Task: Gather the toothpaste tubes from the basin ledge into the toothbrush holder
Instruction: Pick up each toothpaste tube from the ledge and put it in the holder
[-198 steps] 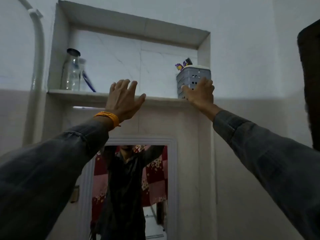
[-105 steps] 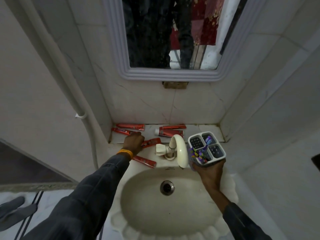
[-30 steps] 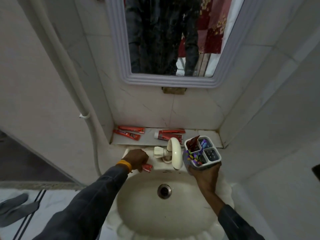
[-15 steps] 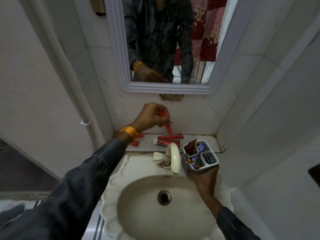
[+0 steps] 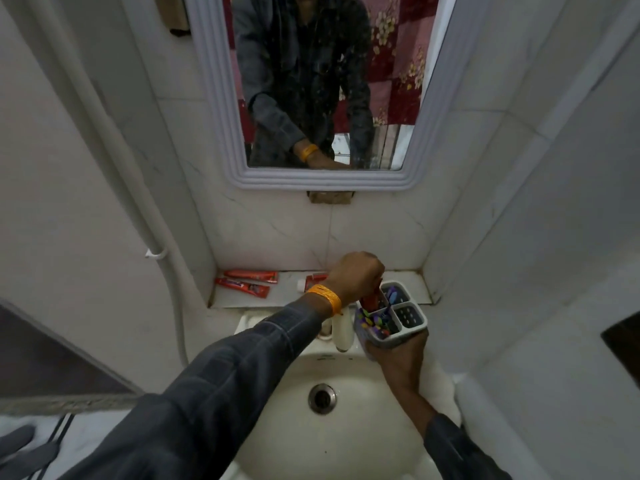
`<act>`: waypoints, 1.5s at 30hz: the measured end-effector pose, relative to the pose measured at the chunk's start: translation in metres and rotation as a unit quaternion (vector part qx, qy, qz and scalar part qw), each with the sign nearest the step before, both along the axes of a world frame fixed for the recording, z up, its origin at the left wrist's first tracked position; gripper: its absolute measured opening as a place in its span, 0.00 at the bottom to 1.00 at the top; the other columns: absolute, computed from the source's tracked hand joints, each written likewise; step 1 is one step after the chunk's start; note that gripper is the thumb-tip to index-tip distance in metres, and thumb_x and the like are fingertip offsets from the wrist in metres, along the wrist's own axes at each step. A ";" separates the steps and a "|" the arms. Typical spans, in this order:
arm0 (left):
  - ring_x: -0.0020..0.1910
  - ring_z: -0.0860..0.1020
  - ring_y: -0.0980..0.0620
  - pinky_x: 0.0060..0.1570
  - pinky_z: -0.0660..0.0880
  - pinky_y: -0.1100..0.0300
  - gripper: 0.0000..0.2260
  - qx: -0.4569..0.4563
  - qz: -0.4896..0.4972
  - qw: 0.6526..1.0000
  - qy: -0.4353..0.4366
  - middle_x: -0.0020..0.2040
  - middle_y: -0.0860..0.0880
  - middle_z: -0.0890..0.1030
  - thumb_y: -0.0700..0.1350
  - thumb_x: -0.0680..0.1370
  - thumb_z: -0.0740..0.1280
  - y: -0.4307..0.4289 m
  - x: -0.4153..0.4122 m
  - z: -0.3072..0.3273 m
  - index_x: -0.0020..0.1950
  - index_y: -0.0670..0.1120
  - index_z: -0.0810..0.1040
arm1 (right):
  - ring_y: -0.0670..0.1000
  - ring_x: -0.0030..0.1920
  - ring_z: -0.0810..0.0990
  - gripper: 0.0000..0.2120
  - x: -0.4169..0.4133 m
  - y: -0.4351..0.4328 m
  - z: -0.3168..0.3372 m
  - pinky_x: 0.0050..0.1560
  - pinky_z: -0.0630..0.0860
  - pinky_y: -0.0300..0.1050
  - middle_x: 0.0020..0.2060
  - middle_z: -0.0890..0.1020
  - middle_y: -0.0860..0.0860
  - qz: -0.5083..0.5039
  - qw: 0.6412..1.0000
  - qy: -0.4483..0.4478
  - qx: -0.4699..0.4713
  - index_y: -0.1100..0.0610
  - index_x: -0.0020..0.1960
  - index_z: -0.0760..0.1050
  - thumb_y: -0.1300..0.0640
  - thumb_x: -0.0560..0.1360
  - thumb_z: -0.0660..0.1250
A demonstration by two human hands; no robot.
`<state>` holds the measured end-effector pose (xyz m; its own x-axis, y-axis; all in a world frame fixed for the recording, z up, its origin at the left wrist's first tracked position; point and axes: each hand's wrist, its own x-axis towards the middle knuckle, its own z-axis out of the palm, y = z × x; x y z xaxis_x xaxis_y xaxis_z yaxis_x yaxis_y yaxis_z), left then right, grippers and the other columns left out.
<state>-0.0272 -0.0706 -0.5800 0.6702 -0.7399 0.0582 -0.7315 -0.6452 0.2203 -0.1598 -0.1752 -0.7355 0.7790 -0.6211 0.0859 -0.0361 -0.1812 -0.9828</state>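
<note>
Your left hand [image 5: 356,273] is curled shut, fingers [image 5: 375,271] pinching a red toothpaste tube [image 5: 370,299] whose lower end sits inside the back-left compartment of the grey plastic four-compartment toothbrush holder [image 5: 408,317]. Your right hand [image 5: 398,362] grips that holder from below, fingers wrapped around its base, holding it above the cream ceramic basin [image 5: 346,441], just right of the white tap [image 5: 341,332]. Two more red toothpaste tubes [image 5: 247,281] lie side by side at the left of the white tiled ledge [image 5: 287,294]; another red tube with a white cap [image 5: 311,283] lies mid-ledge, partly hidden behind your left wrist with its orange band [image 5: 325,297].
</note>
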 end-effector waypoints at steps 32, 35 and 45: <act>0.59 0.79 0.40 0.60 0.75 0.51 0.15 0.074 0.100 0.984 0.124 0.58 0.40 0.81 0.49 0.77 0.69 0.054 0.091 -0.121 0.60 0.43 0.78 | 0.43 0.70 0.83 0.55 0.006 -0.012 -0.026 0.69 0.80 0.36 0.72 0.81 0.56 0.010 1.000 0.002 0.008 0.65 0.78 0.68 0.72 0.56 0.90; 0.58 0.78 0.41 0.59 0.75 0.51 0.17 0.109 0.100 0.981 0.124 0.59 0.41 0.80 0.50 0.74 0.71 0.055 0.089 -0.125 0.59 0.43 0.78 | 0.29 0.64 0.82 0.53 0.006 -0.009 -0.026 0.63 0.78 0.26 0.69 0.82 0.56 0.015 1.000 -0.009 0.016 0.68 0.77 0.68 0.75 0.56 0.88; 0.43 0.83 0.47 0.49 0.81 0.55 0.19 -0.114 0.229 0.950 0.177 0.46 0.46 0.86 0.52 0.67 0.76 0.080 0.086 -0.058 0.55 0.46 0.81 | 0.47 0.70 0.84 0.55 0.003 -0.008 -0.031 0.70 0.83 0.51 0.71 0.83 0.51 -0.017 1.000 0.024 0.008 0.58 0.78 0.68 0.66 0.57 0.92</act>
